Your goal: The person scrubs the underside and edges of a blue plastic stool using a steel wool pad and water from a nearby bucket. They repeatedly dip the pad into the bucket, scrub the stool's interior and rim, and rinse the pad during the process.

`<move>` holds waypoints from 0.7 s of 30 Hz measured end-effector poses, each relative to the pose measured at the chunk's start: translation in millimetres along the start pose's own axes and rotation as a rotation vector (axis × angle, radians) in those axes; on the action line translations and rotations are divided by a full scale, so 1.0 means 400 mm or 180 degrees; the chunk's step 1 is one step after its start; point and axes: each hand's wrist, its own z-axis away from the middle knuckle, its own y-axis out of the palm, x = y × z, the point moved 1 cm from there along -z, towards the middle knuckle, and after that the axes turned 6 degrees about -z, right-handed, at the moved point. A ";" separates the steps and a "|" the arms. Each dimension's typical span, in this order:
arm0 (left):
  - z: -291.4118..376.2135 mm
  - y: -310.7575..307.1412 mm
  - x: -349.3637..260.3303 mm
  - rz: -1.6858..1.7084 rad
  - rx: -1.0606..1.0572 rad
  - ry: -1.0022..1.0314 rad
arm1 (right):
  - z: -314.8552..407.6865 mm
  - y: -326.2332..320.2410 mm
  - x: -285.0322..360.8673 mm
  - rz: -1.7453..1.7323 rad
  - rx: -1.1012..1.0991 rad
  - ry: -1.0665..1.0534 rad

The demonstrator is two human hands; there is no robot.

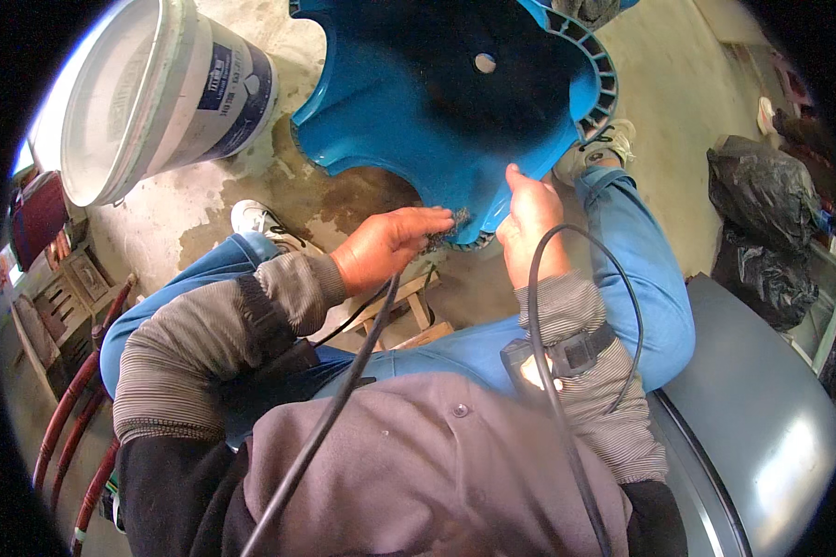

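A blue moulded plastic piece with a wavy outline, ribbed edges, a dark central area and a round hole extends away between my knees. My right hand grips its near right edge, thumb on the upper face and fingers mostly hidden beneath. At the near tip, my left hand is closed around a wad of grey metal scouring wool, which touches the blue surface. The palm and part of the wad are hidden from view.
A large white plastic bucket stands at the upper left on the wet concrete floor. Low wooden slats lie beneath my hands. Black plastic bags sit at right, beside a grey panel. Black cables cross before my torso.
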 end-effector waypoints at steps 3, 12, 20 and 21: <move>0.017 -0.052 -0.057 0.0684 -0.0226 -0.0738 | 0.033 -0.010 0.004 0.0355 -0.0221 0.0378; 0.086 -0.201 -0.226 0.0453 -0.1243 -0.1308 | 0.085 -0.063 -0.018 0.1404 0.0663 0.0602; 0.147 -0.188 -0.277 0.0047 -0.1295 -0.1422 | -0.025 0.011 -0.124 -0.0075 0.0072 0.1318; 0.140 -0.182 -0.274 0.0302 -0.1244 -0.1410 | -0.023 0.005 -0.124 -0.0214 -0.0004 0.1362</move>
